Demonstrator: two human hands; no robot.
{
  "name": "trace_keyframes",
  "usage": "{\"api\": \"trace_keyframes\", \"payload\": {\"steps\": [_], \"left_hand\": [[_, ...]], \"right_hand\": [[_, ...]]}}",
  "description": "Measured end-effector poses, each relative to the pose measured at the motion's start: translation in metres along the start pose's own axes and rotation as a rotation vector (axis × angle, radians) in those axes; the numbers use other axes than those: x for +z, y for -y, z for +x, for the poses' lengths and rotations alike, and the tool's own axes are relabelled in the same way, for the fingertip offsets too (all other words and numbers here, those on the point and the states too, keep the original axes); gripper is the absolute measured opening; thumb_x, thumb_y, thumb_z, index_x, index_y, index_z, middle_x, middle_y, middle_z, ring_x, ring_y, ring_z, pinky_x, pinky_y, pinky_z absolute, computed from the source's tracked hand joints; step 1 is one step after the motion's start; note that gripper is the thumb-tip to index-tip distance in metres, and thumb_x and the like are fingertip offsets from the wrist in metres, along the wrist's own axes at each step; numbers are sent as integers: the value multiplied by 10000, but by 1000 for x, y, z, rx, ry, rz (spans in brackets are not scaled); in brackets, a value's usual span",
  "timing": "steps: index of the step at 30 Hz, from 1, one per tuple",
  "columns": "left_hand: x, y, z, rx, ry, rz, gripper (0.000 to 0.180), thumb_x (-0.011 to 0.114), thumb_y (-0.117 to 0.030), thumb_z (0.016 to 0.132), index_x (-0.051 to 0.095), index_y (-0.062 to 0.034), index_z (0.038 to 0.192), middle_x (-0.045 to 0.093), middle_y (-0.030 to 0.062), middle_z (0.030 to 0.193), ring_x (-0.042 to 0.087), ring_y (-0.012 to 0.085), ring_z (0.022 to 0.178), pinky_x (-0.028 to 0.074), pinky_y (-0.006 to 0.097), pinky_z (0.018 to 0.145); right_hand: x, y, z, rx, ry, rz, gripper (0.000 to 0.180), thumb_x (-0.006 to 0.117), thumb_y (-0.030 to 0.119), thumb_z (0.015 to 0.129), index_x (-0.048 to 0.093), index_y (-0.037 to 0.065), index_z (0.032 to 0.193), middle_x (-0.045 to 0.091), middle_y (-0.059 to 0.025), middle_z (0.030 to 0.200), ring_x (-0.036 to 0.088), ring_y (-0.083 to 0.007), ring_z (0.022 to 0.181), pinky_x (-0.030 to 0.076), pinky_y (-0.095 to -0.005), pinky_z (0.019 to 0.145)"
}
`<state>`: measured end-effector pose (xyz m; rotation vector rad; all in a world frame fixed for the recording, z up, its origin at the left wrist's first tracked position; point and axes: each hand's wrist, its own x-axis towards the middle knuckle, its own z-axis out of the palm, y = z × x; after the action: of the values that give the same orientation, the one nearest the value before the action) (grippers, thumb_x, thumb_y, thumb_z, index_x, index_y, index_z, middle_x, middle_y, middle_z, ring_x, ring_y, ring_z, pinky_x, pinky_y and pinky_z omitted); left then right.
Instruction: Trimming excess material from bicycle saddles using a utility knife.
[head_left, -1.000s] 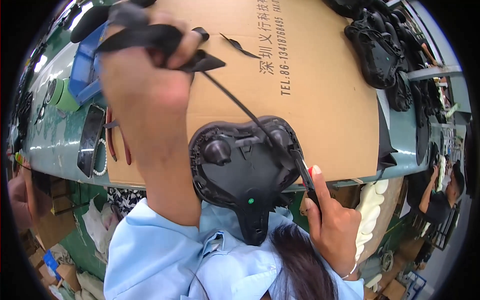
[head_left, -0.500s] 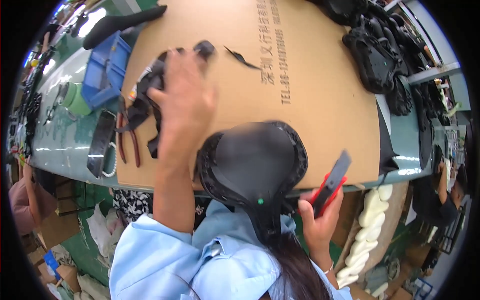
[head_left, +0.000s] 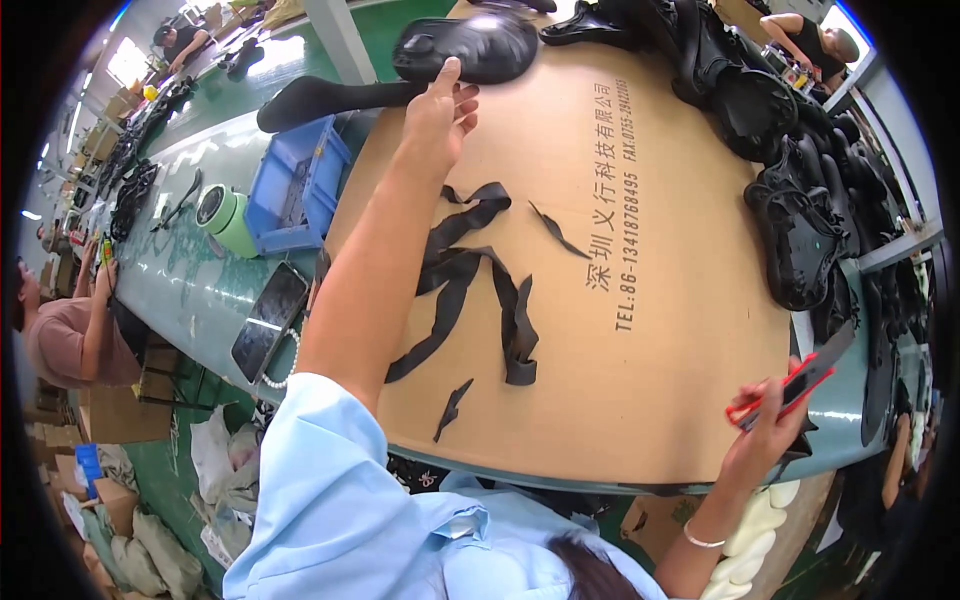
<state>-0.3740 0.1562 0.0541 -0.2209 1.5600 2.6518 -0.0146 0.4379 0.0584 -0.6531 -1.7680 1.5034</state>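
My left hand (head_left: 440, 118) reaches to the far side of the cardboard, its thumb over the near edge of a glossy black bicycle saddle (head_left: 490, 45). The fingers are loosely bent and apart, not wrapped round the saddle. Near the right front edge, my right hand (head_left: 765, 430) grips a red and black utility knife (head_left: 795, 388), tip pointing up and to the right. Black fabric strips (head_left: 465, 275) lie tangled beside my left forearm, which covers part of them. Small black scraps (head_left: 557, 228) lie apart on the cardboard sheet (head_left: 640, 400).
A blue bin (head_left: 325, 165), a green jar (head_left: 228, 222) and a phone (head_left: 270, 322) with a bead strand stand left. Another long black saddle (head_left: 310, 105) lies beyond the bin. Black saddles (head_left: 800, 230) pile up along the right. Co-workers sit around, one at left (head_left: 80, 340).
The saddle at my front is gone from there. My left hand has moved from the strips to the far saddle. My right hand has shifted right with the knife; the view has shifted too.
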Motion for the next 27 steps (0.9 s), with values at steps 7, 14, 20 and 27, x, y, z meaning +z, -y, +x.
{"api": "trace_keyframes", "payload": {"steps": [7, 14, 20, 27], "left_hand": [[135, 103, -29, 131, 641, 847, 501, 696, -404, 835, 560, -59, 1171, 661, 100, 1012, 607, 171, 877, 484, 325, 771], [288, 208, -126, 296, 704, 965, 928, 810, -337, 691, 275, -117, 1416, 353, 301, 1343, 460, 472, 1181, 420, 487, 986], [317, 239, -111, 217, 497, 750, 898, 820, -216, 639, 313, -120, 1374, 423, 257, 1275, 507, 413, 1153, 454, 457, 955], [166, 122, -71, -6, 1211, 683, 660, 817, -191, 631, 570, -116, 1239, 590, 89, 1192, 512, 216, 1162, 388, 315, 1006]], "right_hand": [[-11, -43, -47, 309, -108, 116, 452, 528, 179, 976, 351, 19, 1360, 554, -61, 651, 560, -136, 535, 498, -264, 537], [-11, -53, -55, 264, -124, 119, 423, 554, 178, 963, 375, -26, 1289, 553, -74, 734, 590, -153, 590, 518, -279, 546], [-17, -55, -57, 240, -107, 180, 531, 596, 215, 945, 339, -49, 1327, 541, -70, 761, 586, -161, 600, 524, -295, 543], [-17, -56, -48, 202, -322, 292, 442, 542, 153, 961, 342, -2, 1324, 576, -115, 946, 605, -173, 688, 532, -293, 603]]}}
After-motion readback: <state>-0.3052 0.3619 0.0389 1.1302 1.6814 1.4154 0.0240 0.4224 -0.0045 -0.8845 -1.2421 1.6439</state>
